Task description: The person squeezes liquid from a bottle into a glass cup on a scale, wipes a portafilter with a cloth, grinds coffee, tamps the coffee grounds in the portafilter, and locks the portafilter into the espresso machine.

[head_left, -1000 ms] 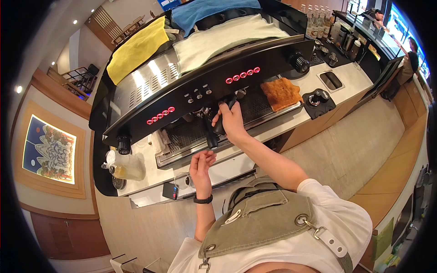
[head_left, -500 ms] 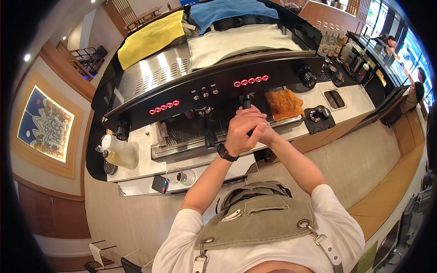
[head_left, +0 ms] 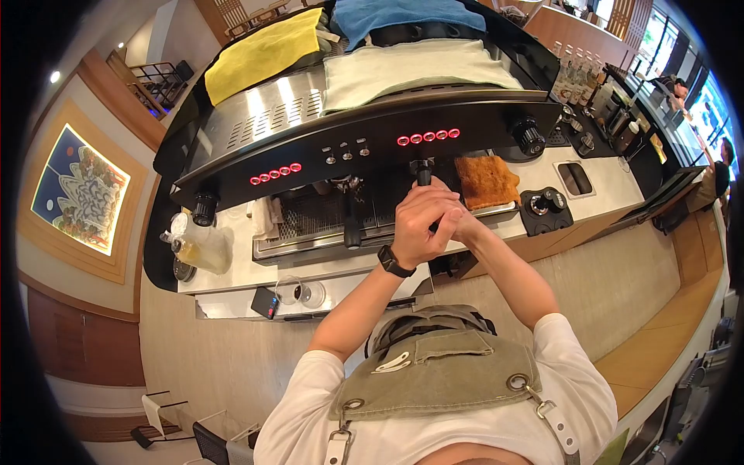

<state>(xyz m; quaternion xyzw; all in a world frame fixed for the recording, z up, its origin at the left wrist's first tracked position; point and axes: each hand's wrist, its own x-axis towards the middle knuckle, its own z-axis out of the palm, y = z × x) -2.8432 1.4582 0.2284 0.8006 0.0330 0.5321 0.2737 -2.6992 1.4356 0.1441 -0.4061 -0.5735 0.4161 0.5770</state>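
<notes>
Both hands meet at the right group of the black espresso machine. My left hand, with a black watch on its wrist, wraps over my right hand. They are closed around the black handle of a portafilter, whose top shows just above the fingers under the group head. Most of the handle is hidden by the hands. Another portafilter hangs from the left group, its handle pointing down toward me, touched by neither hand.
An orange-brown cloth lies right of the hands, near a black tamping station. A pitcher stands at left, and a small scale and glass cups sit below. People are at the far right.
My left hand has risen from below the machine and joined my right hand on the right portafilter handle. My right hand has moved right with it. Over the last half second both hands barely shift.
</notes>
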